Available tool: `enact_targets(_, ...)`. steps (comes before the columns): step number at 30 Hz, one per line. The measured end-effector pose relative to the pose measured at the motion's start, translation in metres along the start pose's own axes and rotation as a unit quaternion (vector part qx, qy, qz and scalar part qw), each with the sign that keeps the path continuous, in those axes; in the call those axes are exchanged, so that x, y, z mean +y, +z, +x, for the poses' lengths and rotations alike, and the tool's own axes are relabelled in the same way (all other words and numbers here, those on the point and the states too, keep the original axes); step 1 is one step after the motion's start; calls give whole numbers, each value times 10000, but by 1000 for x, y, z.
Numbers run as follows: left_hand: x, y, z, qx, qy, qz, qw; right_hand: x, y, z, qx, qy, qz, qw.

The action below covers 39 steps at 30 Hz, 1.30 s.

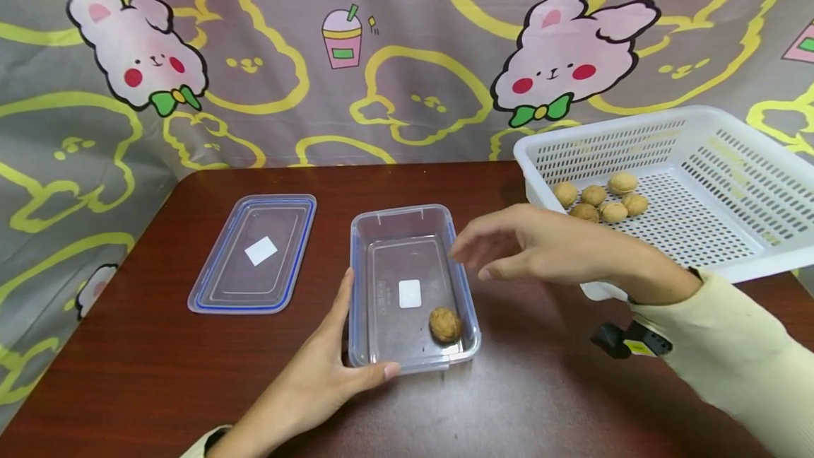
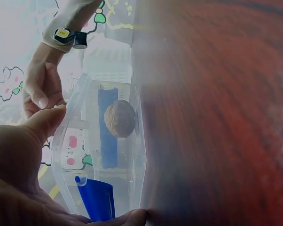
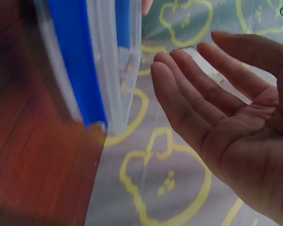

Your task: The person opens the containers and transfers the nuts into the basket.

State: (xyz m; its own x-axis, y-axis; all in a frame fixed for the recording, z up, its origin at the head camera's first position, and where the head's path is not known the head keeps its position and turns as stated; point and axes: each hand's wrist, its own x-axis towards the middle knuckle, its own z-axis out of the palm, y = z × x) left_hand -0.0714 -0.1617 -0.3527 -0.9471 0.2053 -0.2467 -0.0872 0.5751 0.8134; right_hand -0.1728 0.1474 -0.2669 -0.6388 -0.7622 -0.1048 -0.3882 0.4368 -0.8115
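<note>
A clear plastic food container (image 1: 410,256) stands on the table, with one walnut (image 1: 445,324) in its near right corner. My left hand (image 1: 318,373) grips the near left corner, thumb over the near rim and fingers along the left wall. In the left wrist view, the walnut (image 2: 119,118) shows through the clear wall. My right hand (image 1: 540,246) hovers just right of the container, fingers loosely bent and holding nothing. The right wrist view shows its bare palm (image 3: 245,132) beside the container's blue side clip (image 3: 75,61).
A clear lid (image 1: 254,285) with a blue seal lies left of the container. At the right, a white perforated basket (image 1: 706,210) holds several walnuts (image 1: 613,212). The right forearm passes in front of it. A patterned curtain (image 1: 407,13) hangs behind the dark wooden table (image 1: 159,345).
</note>
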Motion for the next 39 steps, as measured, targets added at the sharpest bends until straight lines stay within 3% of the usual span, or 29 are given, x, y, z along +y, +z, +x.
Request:
enact_targets(13, 0, 0, 1, -54, 64, 11, 10000, -11, 31, 35, -698, -353, -379, 9962)
enact_targets(30, -2, -1, -1, -80, 79, -75, 9999, -12, 54, 64, -1309, -164, -1112, 9850)
enact_targets(39, -1, -1, -1, -98, 80, -84, 9999, -12, 54, 82, -1859, 95, -1501, 9710)
